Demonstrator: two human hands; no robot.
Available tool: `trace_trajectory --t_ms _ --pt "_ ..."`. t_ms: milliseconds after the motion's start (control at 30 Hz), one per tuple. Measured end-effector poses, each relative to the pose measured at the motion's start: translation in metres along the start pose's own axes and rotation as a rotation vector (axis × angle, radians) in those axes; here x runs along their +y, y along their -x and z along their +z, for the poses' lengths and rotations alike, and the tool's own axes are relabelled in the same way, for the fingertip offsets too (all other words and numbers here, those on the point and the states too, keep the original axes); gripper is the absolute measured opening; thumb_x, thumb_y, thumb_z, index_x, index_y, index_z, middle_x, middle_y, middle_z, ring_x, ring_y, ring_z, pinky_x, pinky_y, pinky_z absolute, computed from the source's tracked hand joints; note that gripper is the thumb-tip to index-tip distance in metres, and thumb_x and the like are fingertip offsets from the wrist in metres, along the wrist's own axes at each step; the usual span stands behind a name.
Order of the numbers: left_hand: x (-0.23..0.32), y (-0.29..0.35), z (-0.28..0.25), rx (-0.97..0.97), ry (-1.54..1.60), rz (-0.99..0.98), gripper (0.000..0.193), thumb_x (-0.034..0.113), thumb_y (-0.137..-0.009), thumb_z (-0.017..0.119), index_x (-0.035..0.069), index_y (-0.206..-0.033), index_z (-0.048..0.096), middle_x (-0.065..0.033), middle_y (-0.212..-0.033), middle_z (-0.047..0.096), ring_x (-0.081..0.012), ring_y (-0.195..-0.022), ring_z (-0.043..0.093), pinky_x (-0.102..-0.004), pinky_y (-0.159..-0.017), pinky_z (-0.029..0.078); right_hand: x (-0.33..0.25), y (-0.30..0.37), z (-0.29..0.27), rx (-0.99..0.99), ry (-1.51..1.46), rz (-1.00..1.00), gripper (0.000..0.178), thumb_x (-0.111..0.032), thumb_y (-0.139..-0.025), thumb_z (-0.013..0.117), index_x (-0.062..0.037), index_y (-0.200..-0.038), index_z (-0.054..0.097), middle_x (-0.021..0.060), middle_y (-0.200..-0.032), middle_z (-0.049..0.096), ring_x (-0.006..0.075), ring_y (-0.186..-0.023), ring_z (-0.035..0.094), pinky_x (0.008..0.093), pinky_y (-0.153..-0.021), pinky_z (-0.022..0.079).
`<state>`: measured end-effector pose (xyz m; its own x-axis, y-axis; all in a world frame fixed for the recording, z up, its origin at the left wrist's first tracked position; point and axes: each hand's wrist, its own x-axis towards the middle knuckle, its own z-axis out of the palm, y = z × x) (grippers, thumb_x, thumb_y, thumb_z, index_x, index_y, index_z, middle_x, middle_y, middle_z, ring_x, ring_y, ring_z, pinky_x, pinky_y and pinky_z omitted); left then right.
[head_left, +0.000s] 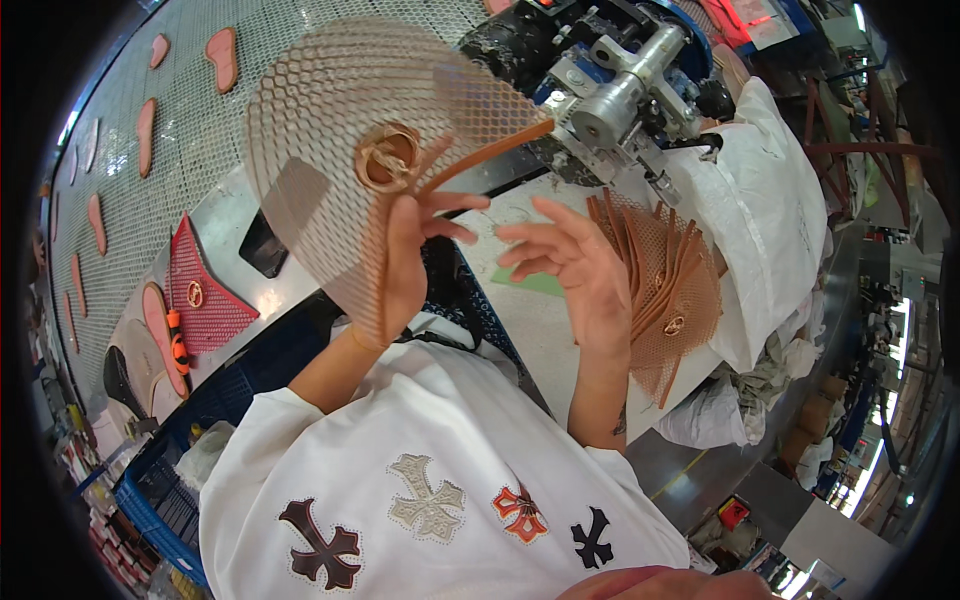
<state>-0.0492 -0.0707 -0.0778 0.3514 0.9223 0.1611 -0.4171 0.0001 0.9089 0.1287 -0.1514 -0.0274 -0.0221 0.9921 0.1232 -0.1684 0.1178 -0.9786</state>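
Note:
My left hand (408, 262) grips the edge of a brown mesh shoe upper (320, 110), its thumb along the border. The mesh is raised close to view and partly see-through. It has a brown trim strip and a round gold ornament (388, 158). My right hand (580, 268) is held up just to the right, fingers spread and apart from the mesh, with nothing in it. Beside that hand, a fanned pile of similar brown mesh uppers (665, 290) lies on the white table (520, 315).
A metal machine head (620, 100) stands ahead, with a white sack (765, 220) to its right. At left lie a red mesh upper (215, 305), a pink insole (158, 325), an orange-and-black screwdriver (178, 345) and a dark flat object (262, 248). Several soles rest on the mesh conveyor (185, 130).

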Motion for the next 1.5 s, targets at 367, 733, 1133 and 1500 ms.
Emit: trace_trajectory --t_ms 367,733,1133,1500 --pt "0.003 -0.005 -0.056 -0.334 -0.872 0.57 0.054 0.007 -0.084 0.064 0.017 -0.137 0.06 -0.0187 -0.154 0.04 -0.038 -0.122 0.058 -0.0377 -0.097 0.052 0.022 0.016 0.024 0.209 -0.241 0.025 0.105 -0.08 -0.092 0.025 0.0058 -0.153 0.024 0.018 -0.156 0.034 0.0293 -0.144 0.033 0.0456 -0.118 0.024" --pt "0.016 0.006 -0.069 -0.237 -0.921 0.455 0.053 0.011 -0.083 0.066 0.015 -0.135 0.062 -0.0159 -0.152 0.045 -0.0342 -0.115 0.061 -0.0387 -0.096 0.05 0.031 0.005 0.034 0.055 -0.251 0.022 0.118 -0.088 -0.085 0.022 0.0085 -0.153 0.018 0.0202 -0.158 0.03 0.034 -0.144 0.034 0.0502 -0.116 0.028" --pt "0.023 -0.002 -0.07 -0.271 -0.978 0.447 0.052 0.019 -0.085 0.066 0.012 -0.137 0.061 -0.0143 -0.15 0.047 -0.0367 -0.117 0.056 -0.0426 -0.103 0.042 0.025 -0.003 0.038 0.061 -0.241 0.045 0.119 -0.087 -0.085 0.027 0.0089 -0.153 0.016 0.0228 -0.155 0.032 0.0347 -0.142 0.038 0.0498 -0.112 0.036" --pt "0.024 0.002 -0.076 -0.29 -1.031 0.409 0.052 0.021 -0.085 0.067 0.014 -0.137 0.061 -0.0142 -0.15 0.048 -0.0378 -0.119 0.054 -0.0433 -0.103 0.043 0.016 0.001 0.039 0.145 -0.097 0.072 0.112 -0.081 -0.088 0.034 0.012 -0.149 0.025 0.0279 -0.14 0.05 0.0344 -0.124 0.057 0.0436 -0.103 0.046"
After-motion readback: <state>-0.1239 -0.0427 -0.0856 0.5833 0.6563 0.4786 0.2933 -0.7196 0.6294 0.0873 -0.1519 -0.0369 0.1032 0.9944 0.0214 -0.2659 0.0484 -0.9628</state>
